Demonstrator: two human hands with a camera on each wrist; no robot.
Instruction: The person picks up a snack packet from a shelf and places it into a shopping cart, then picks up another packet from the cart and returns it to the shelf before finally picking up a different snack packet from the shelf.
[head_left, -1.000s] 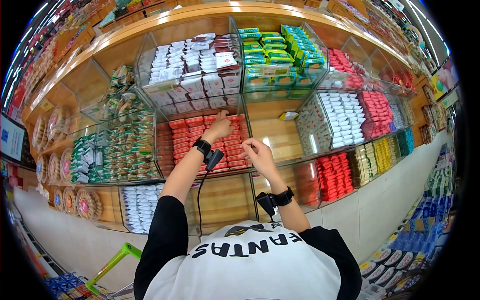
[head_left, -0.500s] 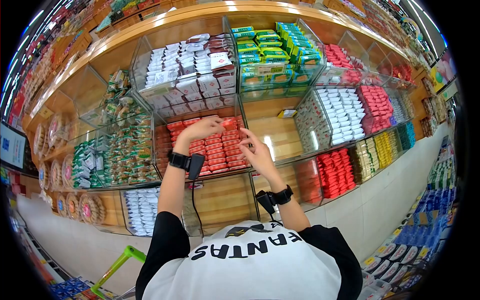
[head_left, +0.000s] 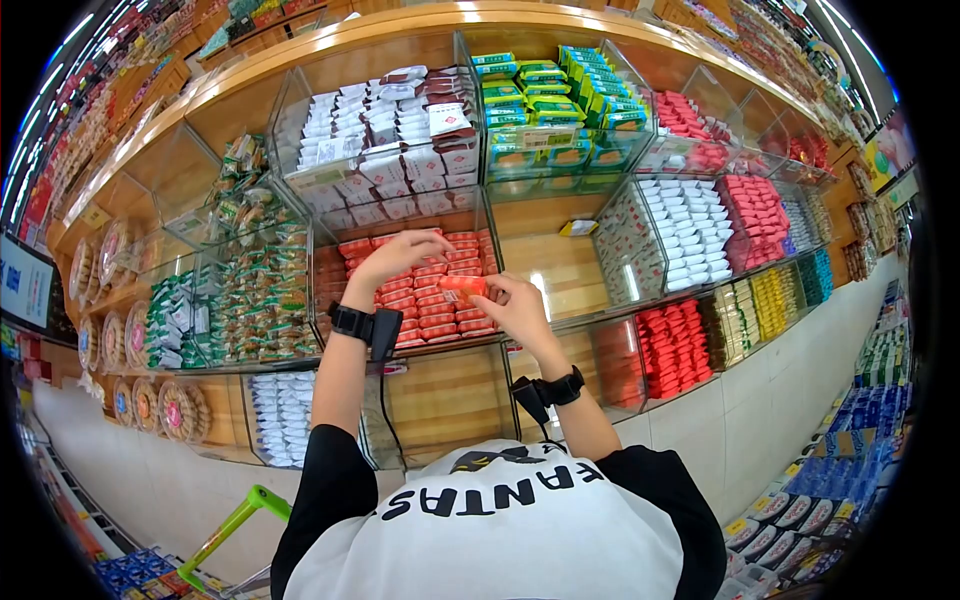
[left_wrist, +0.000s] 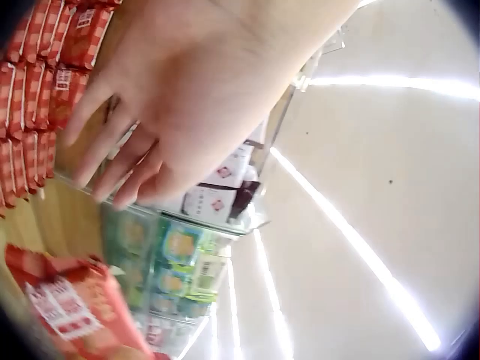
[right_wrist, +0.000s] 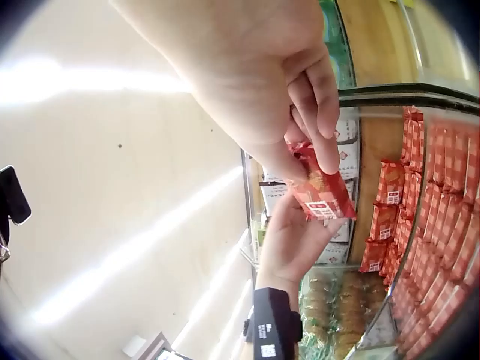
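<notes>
In the head view the right hand (head_left: 519, 308) pinches one end of a red packet (head_left: 463, 290) above the bin of red packets (head_left: 432, 322). The right wrist view shows thumb and fingers on the end of that packet (right_wrist: 322, 187), its white label facing the camera. The left hand (head_left: 402, 256) hovers over the same bin, fingers extended and holding nothing. The left wrist view shows the left palm (left_wrist: 180, 97) with fingers spread, apart from the held packet (left_wrist: 82, 307).
Clear bin walls divide the shelf. Behind stand white packets (head_left: 385, 125) and green packets (head_left: 545, 100); a bin at right holds a small yellow item (head_left: 577, 229). Brown snacks (head_left: 262, 290) lie left. A green cart handle (head_left: 225, 530) is at lower left.
The left hand has drawn back leftward from the far part of the red-packet bin. The right hand, empty in the earlier frames, now holds a red packet.
</notes>
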